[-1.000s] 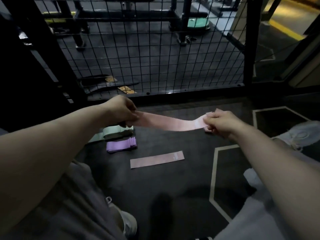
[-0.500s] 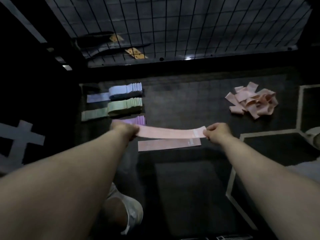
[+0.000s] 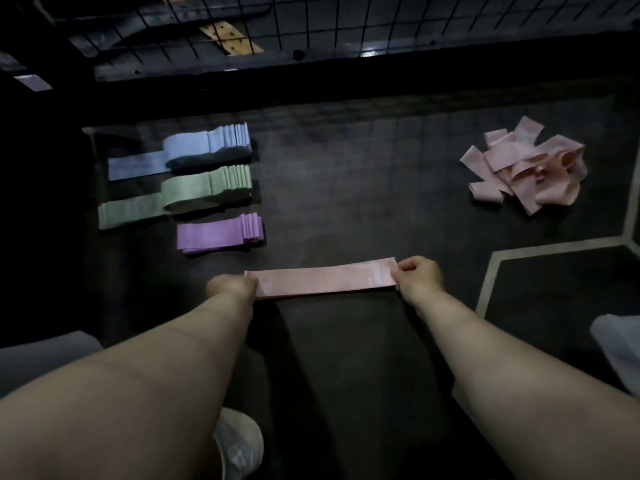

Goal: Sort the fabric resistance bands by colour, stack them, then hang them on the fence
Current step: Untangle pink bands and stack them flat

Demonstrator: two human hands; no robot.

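Observation:
A pink band lies stretched flat on the dark floor mat, over the spot where another pink band lay. My left hand pinches its left end and my right hand pinches its right end. To the left sit three sorted stacks: blue bands, green bands and purple bands. A loose heap of pink bands lies at the far right. The wire fence runs along the top of the view.
My white shoe shows at the bottom between my arms. Pale floor lines mark the mat at right. Beyond the fence lie dark equipment and a tan strap. A pale cloth edge sits at lower right.
My hands lowered the pink band from mid-air down onto the pink band lying on the mat, straightening it. My head tilted down, so the fence moved up in view.

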